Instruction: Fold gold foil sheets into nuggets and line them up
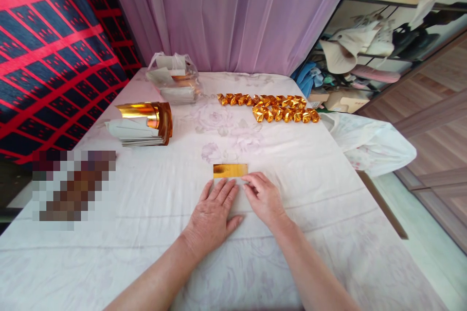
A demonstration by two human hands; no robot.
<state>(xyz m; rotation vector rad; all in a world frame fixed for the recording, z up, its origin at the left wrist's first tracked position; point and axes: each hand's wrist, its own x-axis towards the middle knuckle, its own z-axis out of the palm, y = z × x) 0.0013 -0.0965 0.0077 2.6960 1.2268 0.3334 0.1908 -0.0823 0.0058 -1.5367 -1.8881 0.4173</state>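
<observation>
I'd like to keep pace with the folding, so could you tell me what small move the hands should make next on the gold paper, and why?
Probably run the right hand along the fold to crease it. The left hand lies flat on the white side of the gold foil paper sheet, whose gold strip shows past the fingertips, and the right fingertips already rest at that edge. Rows of finished gold folded pieces lie further back.

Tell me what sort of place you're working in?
Probably a home room: a table under a white floral cloth, a lilac curtain behind, and cluttered open shelves. Both hands press a gold foil paper sheet.
</observation>
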